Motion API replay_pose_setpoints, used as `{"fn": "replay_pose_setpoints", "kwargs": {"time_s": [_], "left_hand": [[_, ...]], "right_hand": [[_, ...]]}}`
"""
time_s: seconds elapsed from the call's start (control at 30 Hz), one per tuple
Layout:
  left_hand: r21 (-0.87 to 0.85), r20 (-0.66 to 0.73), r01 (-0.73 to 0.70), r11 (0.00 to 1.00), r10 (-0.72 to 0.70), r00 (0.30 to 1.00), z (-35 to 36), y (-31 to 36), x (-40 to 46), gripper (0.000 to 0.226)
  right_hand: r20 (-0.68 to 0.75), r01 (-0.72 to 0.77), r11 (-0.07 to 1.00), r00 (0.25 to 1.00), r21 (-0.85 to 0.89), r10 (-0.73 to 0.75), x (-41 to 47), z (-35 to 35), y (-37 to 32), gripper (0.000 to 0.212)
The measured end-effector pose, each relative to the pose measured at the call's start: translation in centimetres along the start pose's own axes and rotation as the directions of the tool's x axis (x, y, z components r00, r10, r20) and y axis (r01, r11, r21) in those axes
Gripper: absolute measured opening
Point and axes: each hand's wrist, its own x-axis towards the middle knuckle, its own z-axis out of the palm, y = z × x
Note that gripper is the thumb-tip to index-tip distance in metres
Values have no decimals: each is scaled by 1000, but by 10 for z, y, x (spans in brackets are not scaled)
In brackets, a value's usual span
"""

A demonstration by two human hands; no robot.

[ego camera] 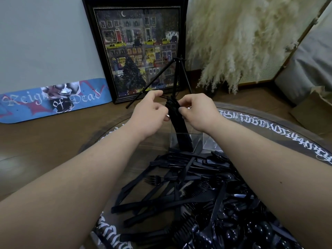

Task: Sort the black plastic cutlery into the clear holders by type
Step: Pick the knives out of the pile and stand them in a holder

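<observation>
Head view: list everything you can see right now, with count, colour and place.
cutlery bundle: one stack, black, standing in the holder, tops between both hands
clear holder: one seen, transparent, far side of the table
loose cutlery pile: many forks, knives and spoons, black, near side of the table
round table: one, glass top, white lettering at rim
framed picture: one, black frame, against wall
skateboard deck: one, blue, on floor
tripod: one, black, behind table
pampas grass: cream, right
left hand: touching bundle top
right hand: touching bundle top
</observation>
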Motion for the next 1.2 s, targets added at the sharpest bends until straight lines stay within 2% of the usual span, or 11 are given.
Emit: {"fn": "replay_pose_setpoints", "kwargs": {"time_s": [0.07, 0.2, 0.43, 0.5, 0.6, 0.77, 0.87, 0.93, 1.07, 1.13, 1.2], "left_hand": [[1, -35, -40, 999, 40, 999, -2, 3, 2, 37], [153, -75, -157, 976, 170, 983, -10, 5, 5, 26], [274, -87, -195, 942, 227, 970, -14, 4, 12, 13], [256, -122, -185, 949, 221, 968, -16, 6, 13, 15], [226, -158, -159, 961, 197, 967, -16, 7, 14, 16], [161, -152, -118, 980, 142, 978, -15, 6, 10, 19], [19, -153, -38, 999, 40, 987, -15, 4, 5, 27], [24, -93, 12, 1000, -10, 996, -15, 1, -2, 28], [393, 157, -18, 919, -48, 986, -7, -13, -19, 57], [404, 168, 4, 915, -79, 983, 3, -18, -22, 69], [383, 149, 19, 924, -82, 985, 13, -20, -21, 67]], "right_hand": [[2, 4, 1000, 1000, -7, -4, 0, -1, -1, 15], [-4, 18, 1000, 1000, -25, -18, 0, -1, -2, 15], [7, 50, 997, 999, -52, -49, 3, -1, 0, 13], [-13, 52, 999, 999, -15, -53, 4, -2, -2, 14], [45, 69, 997, 997, -21, -68, 2, -3, -3, 22], [43, 64, 997, 997, -36, -63, -4, -5, 1, 34], [51, 81, 995, 996, -61, -78, -5, -7, 3, 33], [57, 96, 992, 994, -86, -91, -7, -7, 3, 34], [-1, 105, 985, 994, -136, -106, -15, -8, 4, 38], [-33, 108, 977, 993, -182, -116, -23, -9, 8, 34], [-35, 110, 970, 992, -218, -121, -29, -9, 14, 26]]}}
